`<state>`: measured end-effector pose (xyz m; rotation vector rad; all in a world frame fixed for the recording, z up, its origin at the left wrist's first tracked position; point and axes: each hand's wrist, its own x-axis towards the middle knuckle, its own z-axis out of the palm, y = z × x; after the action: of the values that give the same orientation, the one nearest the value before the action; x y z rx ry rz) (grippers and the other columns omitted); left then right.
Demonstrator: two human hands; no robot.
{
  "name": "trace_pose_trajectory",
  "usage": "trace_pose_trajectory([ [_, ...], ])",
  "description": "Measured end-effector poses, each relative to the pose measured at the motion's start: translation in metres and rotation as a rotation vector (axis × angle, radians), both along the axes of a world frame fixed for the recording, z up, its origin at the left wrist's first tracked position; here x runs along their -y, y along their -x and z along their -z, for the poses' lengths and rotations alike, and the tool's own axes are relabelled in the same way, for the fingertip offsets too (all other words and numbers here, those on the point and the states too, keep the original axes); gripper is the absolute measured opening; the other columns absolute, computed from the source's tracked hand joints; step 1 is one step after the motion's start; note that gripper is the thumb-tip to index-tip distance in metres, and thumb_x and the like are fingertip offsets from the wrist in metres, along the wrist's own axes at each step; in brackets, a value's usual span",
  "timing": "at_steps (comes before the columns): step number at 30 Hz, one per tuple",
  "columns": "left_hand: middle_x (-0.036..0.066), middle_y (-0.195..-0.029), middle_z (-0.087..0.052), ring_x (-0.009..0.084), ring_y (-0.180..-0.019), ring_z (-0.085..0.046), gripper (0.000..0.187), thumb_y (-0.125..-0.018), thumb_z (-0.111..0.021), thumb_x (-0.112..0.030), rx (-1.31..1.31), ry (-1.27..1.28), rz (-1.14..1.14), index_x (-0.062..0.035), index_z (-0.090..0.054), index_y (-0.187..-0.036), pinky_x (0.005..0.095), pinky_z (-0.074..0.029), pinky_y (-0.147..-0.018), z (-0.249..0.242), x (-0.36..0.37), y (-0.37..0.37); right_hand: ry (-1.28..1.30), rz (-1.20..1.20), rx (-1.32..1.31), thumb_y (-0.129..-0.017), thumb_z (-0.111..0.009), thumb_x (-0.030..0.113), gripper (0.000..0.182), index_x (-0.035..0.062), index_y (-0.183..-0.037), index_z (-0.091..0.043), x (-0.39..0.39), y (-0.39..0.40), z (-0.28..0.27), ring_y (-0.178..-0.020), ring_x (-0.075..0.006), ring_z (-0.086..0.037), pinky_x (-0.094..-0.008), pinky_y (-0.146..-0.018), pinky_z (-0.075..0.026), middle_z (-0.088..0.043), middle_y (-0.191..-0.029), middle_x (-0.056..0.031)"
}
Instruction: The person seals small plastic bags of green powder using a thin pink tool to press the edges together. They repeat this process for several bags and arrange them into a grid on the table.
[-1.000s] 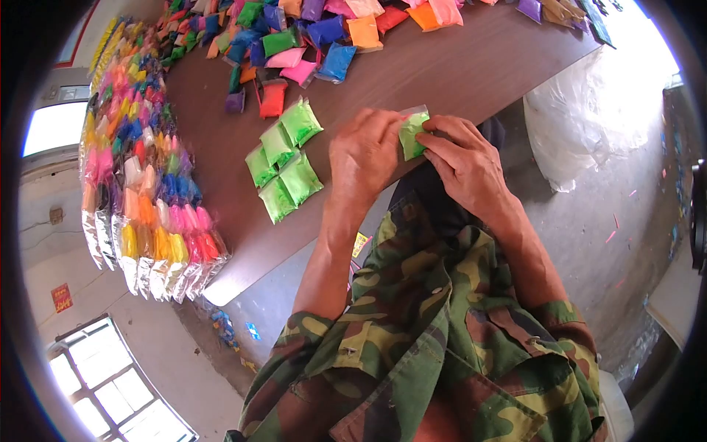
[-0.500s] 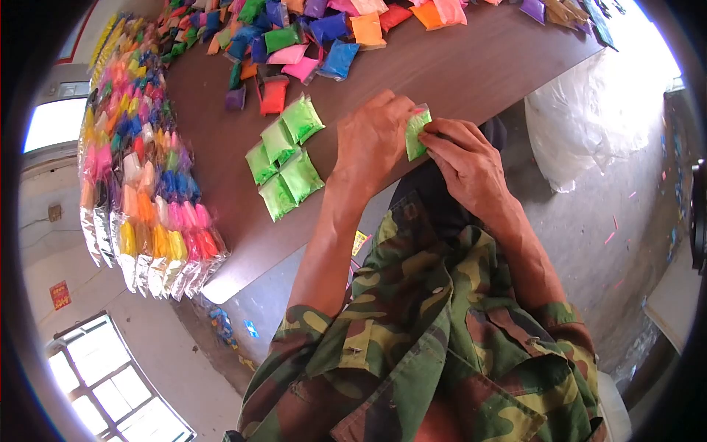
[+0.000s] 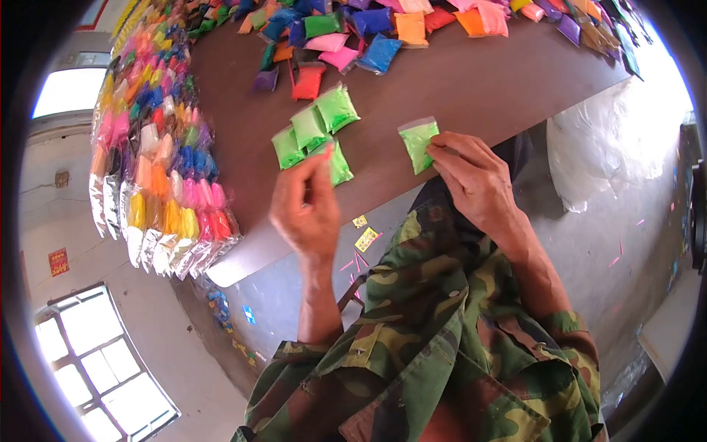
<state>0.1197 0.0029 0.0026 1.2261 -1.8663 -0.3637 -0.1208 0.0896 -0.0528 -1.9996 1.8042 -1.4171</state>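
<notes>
Holding a small light-green bag (image 3: 418,147) upright by its side, pinched between thumb and fingers of the right hand (image 3: 477,180), near the edge of the brown table (image 3: 471,85). Curling the left hand (image 3: 308,206), blurred, pink at the fingertips; cannot tell if gripping. Blocking part of the cluster of green bags (image 3: 337,109) with that hand. Beyond, scattered across the table, loose coloured bags (image 3: 379,53); along the left side, long bundled packs (image 3: 166,158); off the right edge, clear plastic sheeting (image 3: 600,144).
</notes>
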Motion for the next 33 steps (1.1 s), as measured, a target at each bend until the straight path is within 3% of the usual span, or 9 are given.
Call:
trace_pose_trajectory([
  [4,0.001,-0.093,-0.077,0.0063,-0.077,-0.063,0.014,-0.102,-0.079,-0.015,-0.105,-0.024,-0.216,-0.0031,-0.081,-0.109,0.0243,-0.051,-0.066,0.017,0.026,-0.065,0.046,-0.110,-0.040,-0.083,-0.077,0.001,0.027,0.0039,-0.110,-0.077,0.021,-0.023,0.000,-0.110,-0.0277,-0.074,-0.0422,-0.092,-0.060,-0.072,-0.120,-0.0074],
  [6,0.001,-0.094,-0.077,0.0067,-0.078,-0.064,0.016,-0.103,-0.078,-0.018,-0.152,-0.043,-0.274,-0.0025,-0.081,-0.109,0.0242,-0.052,-0.068,0.032,0.036,-0.093,0.052,-0.156,-0.042,-0.083,-0.078,-0.001,0.026,0.0021,-0.109,-0.077,0.032,-0.036,0.002,-0.108,-0.0296,-0.074,-0.0426,-0.091,-0.061,-0.073,-0.119,-0.0086],
  [12,0.004,-0.093,-0.078,0.0101,-0.079,-0.066,0.019,-0.103,-0.078,-0.020,-0.004,-0.114,-0.431,-0.0025,-0.081,-0.110,0.0271,-0.055,-0.074,0.063,0.040,-0.123,0.008,-0.221,-0.122,-0.085,-0.075,0.000,0.029,0.0028,-0.115,-0.075,0.055,-0.051,0.011,-0.112,-0.0294,-0.073,-0.0431,-0.095,-0.059,-0.071,-0.125,-0.0079],
  [20,0.004,-0.092,-0.078,0.0114,-0.078,-0.066,0.018,-0.102,-0.078,-0.019,-0.059,-0.147,-0.399,-0.0021,-0.081,-0.108,0.0291,-0.054,-0.073,0.078,0.040,-0.126,-0.068,-0.206,-0.291,-0.088,-0.073,0.006,0.039,0.0051,-0.128,-0.073,0.047,-0.063,0.010,-0.133,-0.0261,-0.063,-0.0454,-0.105,-0.052,-0.065,-0.143,-0.0064],
  [33,0.007,-0.093,-0.079,0.0146,-0.082,-0.069,0.018,-0.101,-0.079,-0.018,-0.002,-0.170,-0.395,-0.0016,-0.081,-0.106,0.0311,-0.056,-0.077,0.072,0.041,-0.123,-0.083,-0.167,-0.284,-0.089,-0.072,0.009,0.039,0.0011,-0.127,-0.072,0.049,-0.072,-0.002,-0.131,-0.0262,-0.064,-0.0455,-0.107,-0.049,-0.066,-0.141,-0.0098],
])
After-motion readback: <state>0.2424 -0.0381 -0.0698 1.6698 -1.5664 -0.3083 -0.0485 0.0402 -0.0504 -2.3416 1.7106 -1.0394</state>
